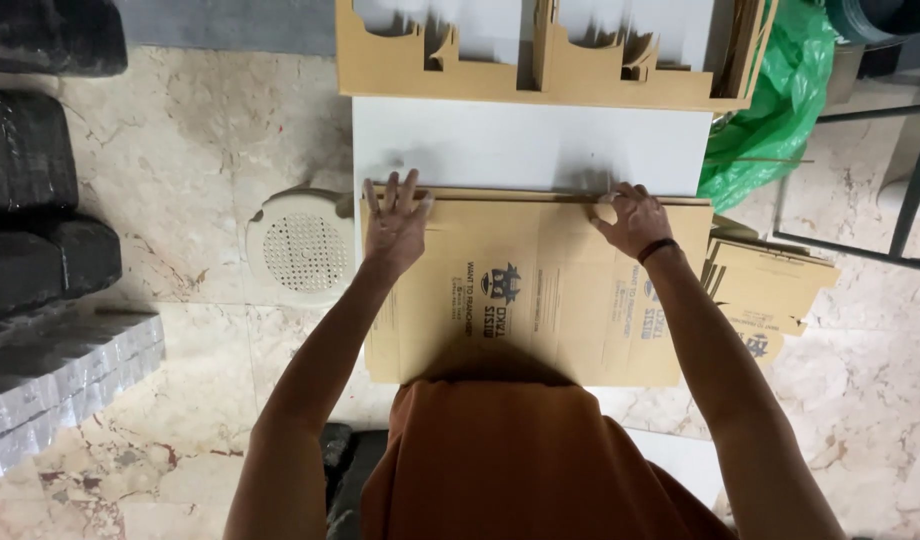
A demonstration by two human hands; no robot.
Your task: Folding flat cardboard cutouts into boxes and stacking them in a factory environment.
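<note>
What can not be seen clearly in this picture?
Head view only:
- Near edge of the flat carton: hidden by the person's orange shirt.
- Right hand fingertips: blurred at the carton's far edge.
- Cardboard rack: cut off by the top edge.
- Carton stack: partly behind the right arm.

A flattened brown cardboard box [535,290], printed with dark logos, lies flat across a white table. Its far edge runs just below the table's bare strip; its near edge overhangs toward the person.
</note>
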